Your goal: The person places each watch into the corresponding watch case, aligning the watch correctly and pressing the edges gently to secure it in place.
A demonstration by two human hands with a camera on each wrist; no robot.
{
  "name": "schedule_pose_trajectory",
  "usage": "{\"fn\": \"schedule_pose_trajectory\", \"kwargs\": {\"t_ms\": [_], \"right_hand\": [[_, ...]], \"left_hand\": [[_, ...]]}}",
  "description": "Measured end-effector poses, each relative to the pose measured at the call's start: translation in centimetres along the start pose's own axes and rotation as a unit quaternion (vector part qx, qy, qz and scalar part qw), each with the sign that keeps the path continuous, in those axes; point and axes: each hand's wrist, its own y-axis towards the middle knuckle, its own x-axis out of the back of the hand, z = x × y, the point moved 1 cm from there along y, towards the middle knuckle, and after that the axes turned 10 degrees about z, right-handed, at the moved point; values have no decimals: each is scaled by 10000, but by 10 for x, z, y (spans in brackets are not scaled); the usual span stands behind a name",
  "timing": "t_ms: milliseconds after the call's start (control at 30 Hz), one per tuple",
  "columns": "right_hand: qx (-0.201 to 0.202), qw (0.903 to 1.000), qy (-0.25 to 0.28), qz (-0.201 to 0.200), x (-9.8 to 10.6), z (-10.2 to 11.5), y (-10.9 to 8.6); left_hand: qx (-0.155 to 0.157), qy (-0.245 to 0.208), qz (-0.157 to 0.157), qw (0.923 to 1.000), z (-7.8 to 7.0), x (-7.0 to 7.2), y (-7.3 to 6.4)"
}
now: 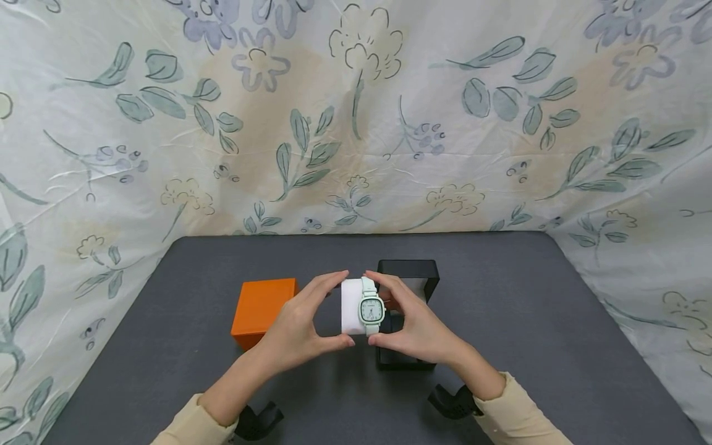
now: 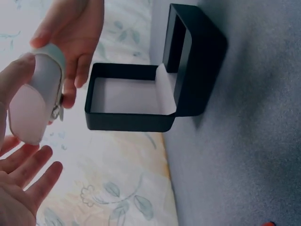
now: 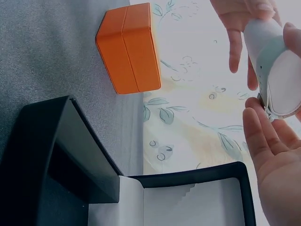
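A mint-green wristwatch with a squarish face is strapped round a white watch cushion, held up in front of the body. My left hand grips the cushion's left end, thumb on one side and fingers on the other. On the watch side, my right hand holds the cushion and strap between thumb and fingers. In the left wrist view the cushion shows its rounded end, with the left thumb on it. Behind the right hand stands a black box, its lid raised and its lining pale.
An orange box sits closed on the dark grey table, left of the black box. A floral cloth hangs behind and at the sides. Black straps hang at both wrists.
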Motion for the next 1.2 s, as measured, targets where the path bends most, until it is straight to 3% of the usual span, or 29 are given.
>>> {"fn": "schedule_pose_trajectory", "kwargs": {"t_ms": [400,633,867,1067,1200], "right_hand": [[274,9980,84,556,5,-6,-3],[160,9993,4,329,6,-1,-4],[468,9986,67,249,13,23,-5],[603,9980,-58,195,12,11,-6],[766,9967,-225,159,14,23,-6]], "left_hand": [[-43,-287,-18,9996,3,0,-4],[-212,-485,-72,9986,3,0,-2],[-294,-535,-111,9981,2,-3,0],[-379,-512,-133,9979,1,-4,1],[-405,-413,-135,9982,1,-4,1]]}}
